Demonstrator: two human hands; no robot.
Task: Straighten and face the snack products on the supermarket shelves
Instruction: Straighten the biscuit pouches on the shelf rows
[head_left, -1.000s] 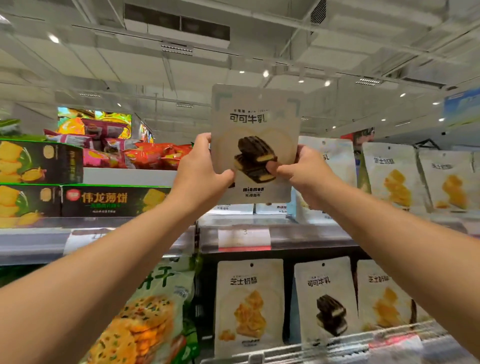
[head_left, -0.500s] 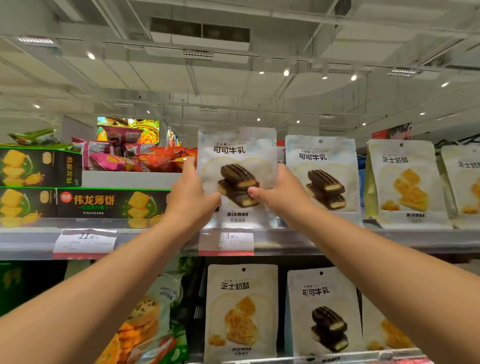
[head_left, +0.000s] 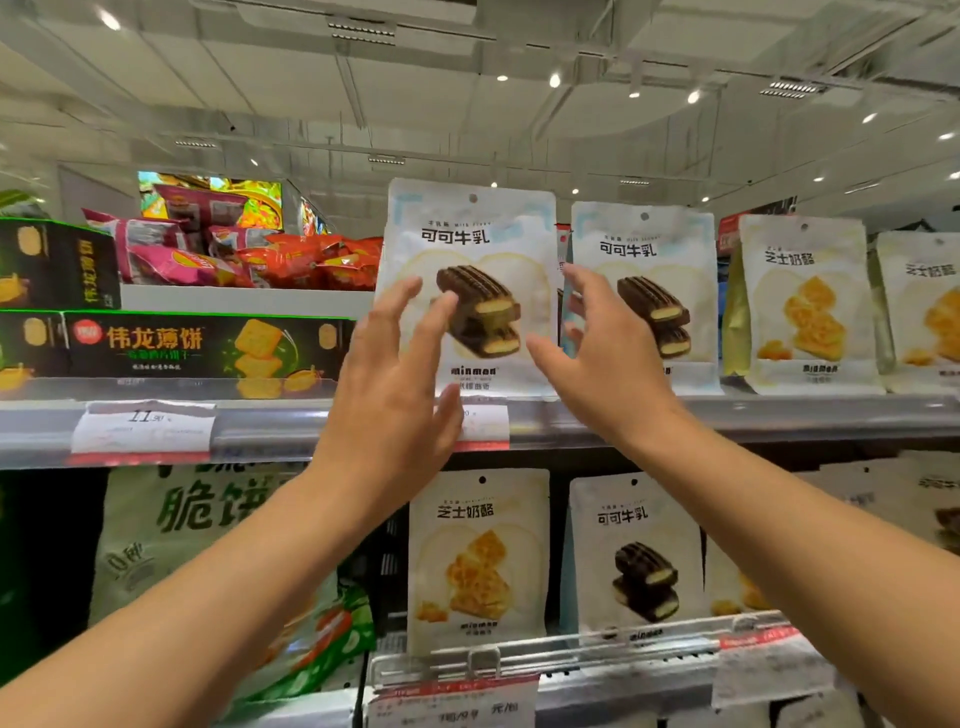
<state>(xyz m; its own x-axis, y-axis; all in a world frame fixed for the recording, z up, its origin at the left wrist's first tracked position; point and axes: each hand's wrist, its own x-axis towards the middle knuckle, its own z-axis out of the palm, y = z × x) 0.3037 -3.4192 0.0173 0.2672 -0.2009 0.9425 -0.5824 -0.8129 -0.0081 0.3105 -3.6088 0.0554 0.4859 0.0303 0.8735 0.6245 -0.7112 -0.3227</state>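
The upper shelf (head_left: 727, 415) ran level across the view just below both hands, its front rail carrying price tags. To the left of the hands lay long green cracker boxes (head_left: 208, 345) with red and pink chip bags (head_left: 249, 254) heaped behind them; to the right stood a second cocoa-milk pouch (head_left: 644, 296) and then yellow cheese pouches (head_left: 805, 306). On the lower shelf, beneath the forearms, more pouches faced out.

The task's thing, the cocoa-milk snack pouch (head_left: 470, 291), stood upright on the upper shelf directly ahead of the hands, between them, long axis vertical, printed face outward. Its right edge sat just beside the neighbouring pouch, perhaps touching; its left edge had open room toward the cracker boxes.

The left hand (head_left: 389, 384) hung in front of the pouch's lower left with fingers spread and straight, gripping nothing. The right hand (head_left: 608, 353) hovered at its right edge, fingers likewise loose and apart, overlapping the neighbour in the view. Whether any fingertip touched the pouch could not be told. Both hands looked about equally near.

By my judgement this pouch looked faced and square, so any further nudge would have been sideways to the left, where there was slack; the tight side was the right.
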